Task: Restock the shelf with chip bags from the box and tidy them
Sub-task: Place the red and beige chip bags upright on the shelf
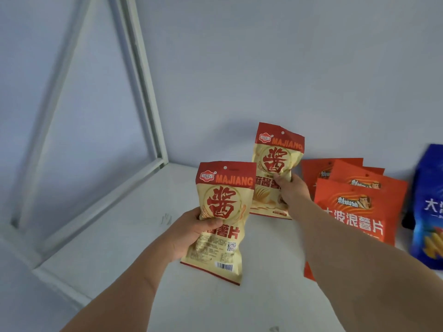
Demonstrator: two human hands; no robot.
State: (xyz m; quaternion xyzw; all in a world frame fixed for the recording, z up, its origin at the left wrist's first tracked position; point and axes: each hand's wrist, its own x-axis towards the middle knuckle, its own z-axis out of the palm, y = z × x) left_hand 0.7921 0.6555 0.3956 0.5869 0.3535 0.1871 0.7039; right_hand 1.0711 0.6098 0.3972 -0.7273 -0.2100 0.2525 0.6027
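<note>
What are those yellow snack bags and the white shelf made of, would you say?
The two yellow bags, one in the left hand and one in the right hand, look like thin, slightly glossy plastic film: they crease where gripped. The shelf looks like smooth, matte white painted board or metal; I cannot tell which.

One head-worn camera looks forward and down, close over both hands, toward the white shelf [115, 236] beyond.
</note>
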